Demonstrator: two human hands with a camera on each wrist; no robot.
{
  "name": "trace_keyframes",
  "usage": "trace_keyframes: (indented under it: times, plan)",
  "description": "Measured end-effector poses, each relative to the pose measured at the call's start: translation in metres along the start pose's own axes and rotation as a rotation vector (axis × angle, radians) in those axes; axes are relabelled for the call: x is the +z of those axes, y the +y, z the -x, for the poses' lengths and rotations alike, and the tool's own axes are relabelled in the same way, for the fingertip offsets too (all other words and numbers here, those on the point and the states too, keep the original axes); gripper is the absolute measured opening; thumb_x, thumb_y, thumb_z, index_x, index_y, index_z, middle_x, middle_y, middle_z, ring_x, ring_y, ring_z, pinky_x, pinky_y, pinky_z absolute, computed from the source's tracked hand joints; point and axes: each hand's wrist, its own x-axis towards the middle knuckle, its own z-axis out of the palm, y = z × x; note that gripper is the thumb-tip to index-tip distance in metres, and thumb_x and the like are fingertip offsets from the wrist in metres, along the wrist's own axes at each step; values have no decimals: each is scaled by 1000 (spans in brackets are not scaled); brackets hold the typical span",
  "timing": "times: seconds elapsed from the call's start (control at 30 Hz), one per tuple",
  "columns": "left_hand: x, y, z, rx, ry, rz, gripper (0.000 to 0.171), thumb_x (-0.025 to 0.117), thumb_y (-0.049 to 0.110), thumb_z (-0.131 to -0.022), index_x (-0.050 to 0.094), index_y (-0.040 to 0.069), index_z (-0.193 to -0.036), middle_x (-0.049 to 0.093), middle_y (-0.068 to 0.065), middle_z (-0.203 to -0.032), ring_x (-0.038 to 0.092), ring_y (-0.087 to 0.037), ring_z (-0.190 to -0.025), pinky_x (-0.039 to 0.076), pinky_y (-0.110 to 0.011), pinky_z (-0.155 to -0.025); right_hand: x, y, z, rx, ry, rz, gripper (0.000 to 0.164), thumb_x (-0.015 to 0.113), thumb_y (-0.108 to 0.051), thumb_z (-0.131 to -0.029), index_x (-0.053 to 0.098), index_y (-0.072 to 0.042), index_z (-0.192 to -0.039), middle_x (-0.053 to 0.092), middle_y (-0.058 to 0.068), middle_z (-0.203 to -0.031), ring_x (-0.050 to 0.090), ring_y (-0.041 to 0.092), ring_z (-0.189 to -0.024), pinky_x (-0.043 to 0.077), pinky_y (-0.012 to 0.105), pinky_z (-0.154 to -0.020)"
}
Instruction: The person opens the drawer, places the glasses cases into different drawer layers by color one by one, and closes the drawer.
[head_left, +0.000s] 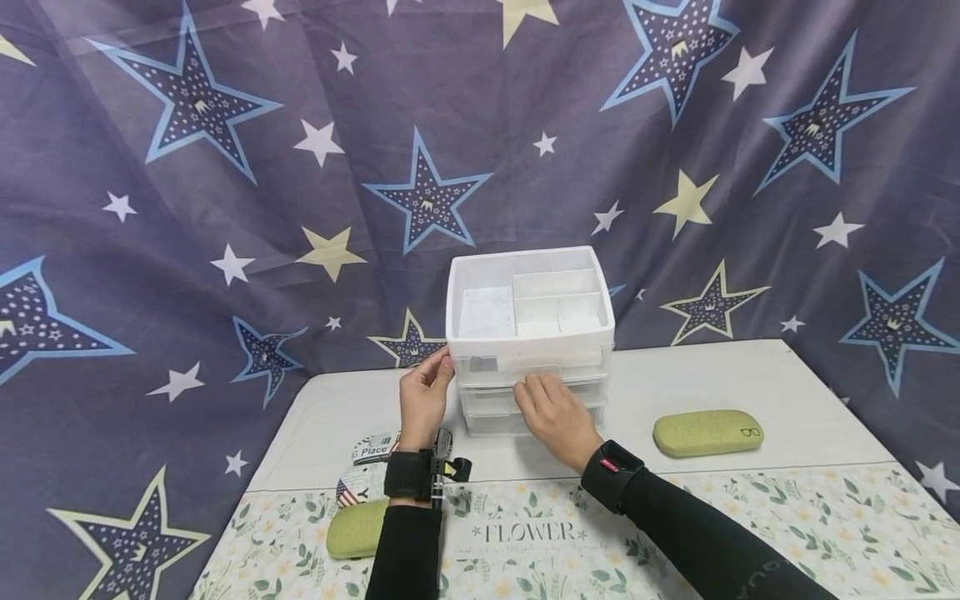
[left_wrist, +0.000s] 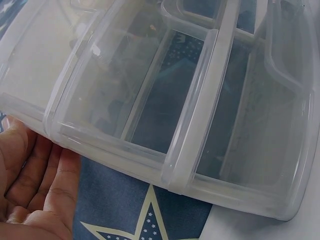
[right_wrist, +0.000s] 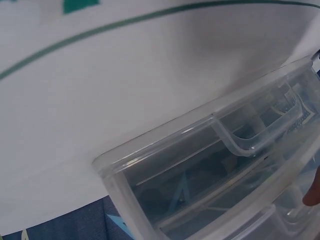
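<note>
A white drawer organizer (head_left: 530, 340) with clear drawers and a compartmented top stands at the back of the table. My left hand (head_left: 425, 392) touches its left side near the top, fingers fairly straight; in the left wrist view the fingers (left_wrist: 62, 185) lie against the organizer's edge. My right hand (head_left: 555, 414) is at the front, its curled fingers hooked at the handle of the top drawer (head_left: 480, 367). Only a fingertip (right_wrist: 313, 192) of it shows in the right wrist view, beside clear drawer fronts. The lower drawers (right_wrist: 175, 175) sit closed below.
A green glasses case (head_left: 708, 433) lies to the right on the table. Another green case (head_left: 354, 530) and a printed, patterned item (head_left: 363, 483) lie at the left, partly behind my left forearm. A floral mat (head_left: 757, 508) covers the table's front; a star-patterned curtain (head_left: 517, 192) hangs behind.
</note>
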Motion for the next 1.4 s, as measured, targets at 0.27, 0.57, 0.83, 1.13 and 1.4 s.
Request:
trace_keyframes:
  times: [0.27, 0.57, 0.83, 1.13, 1.4]
  plan:
    - [0, 2, 1, -1, 3, -20, 37, 68, 31, -100, 72, 8, -129, 70, -11, -130, 69, -27, -116, 51, -40, -106, -2, 1, 2, -5, -17, -6, 35, 26, 6, -106, 60, 3, -114, 62, 16, -108, 60, 29, -97, 55, 37, -92]
    - [0, 1, 0, 0, 0, -4, 35, 68, 28, -99, 72, 8, -128, 70, -11, -129, 69, -27, -116, 52, -38, -105, -4, 0, 3, -24, 4, -29, 44, 22, 9, -106, 64, 7, -116, 63, 17, -106, 60, 29, -96, 55, 37, -95]
    - [1, 8, 1, -10, -6, -26, 34, 65, 19, -102, 68, 1, -130, 67, -17, -132, 67, -33, -118, 50, -42, -107, -6, -1, 3, -38, 23, -28, 47, 22, 8, -107, 68, 8, -117, 65, 16, -104, 62, 29, -94, 56, 37, -93]
    - [-1, 40, 13, 14, -25, -35, 33, 64, 14, -103, 68, -4, -129, 67, -21, -129, 68, -36, -115, 51, -45, -107, -8, 0, 2, -47, 58, -36, 50, 21, 7, -109, 70, 9, -116, 67, 17, -103, 64, 29, -92, 58, 38, -88]
    - [0, 39, 13, -3, -11, -25, 32, 65, 15, -102, 68, -2, -129, 68, -20, -129, 68, -36, -115, 50, -47, -108, -10, 2, 0, -65, 35, -28, 47, 23, 8, -108, 70, 8, -115, 67, 16, -101, 65, 27, -91, 58, 36, -87]
